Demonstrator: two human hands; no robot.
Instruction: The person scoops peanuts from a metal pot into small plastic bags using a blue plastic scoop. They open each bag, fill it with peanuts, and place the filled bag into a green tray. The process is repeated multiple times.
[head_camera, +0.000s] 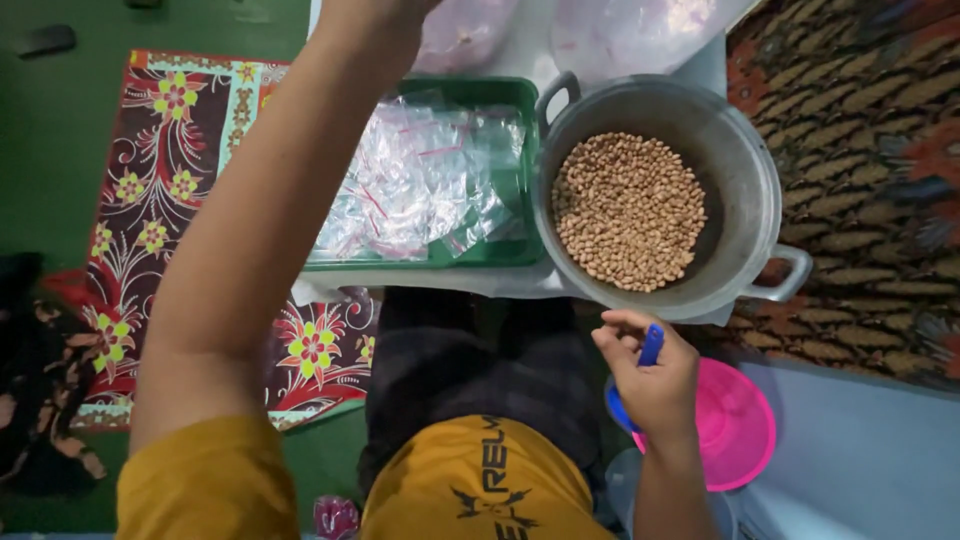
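My right hand (648, 372) is closed around a blue scoop handle (651, 345), just below the rim of a grey metal pot (750, 190) filled with peanuts (628, 210). My left arm reaches up and away over the green tray (520, 95); the left hand itself is cut off by the top edge of the frame. The tray holds several small clear plastic bags (420, 180) with red seal lines.
A pink bowl (735, 425) sits under my right wrist. Large clear bags (620, 30) of goods lie beyond the pot. A floral red mat (150, 200) covers the green floor at left; a brown patterned cloth (870, 130) lies at right.
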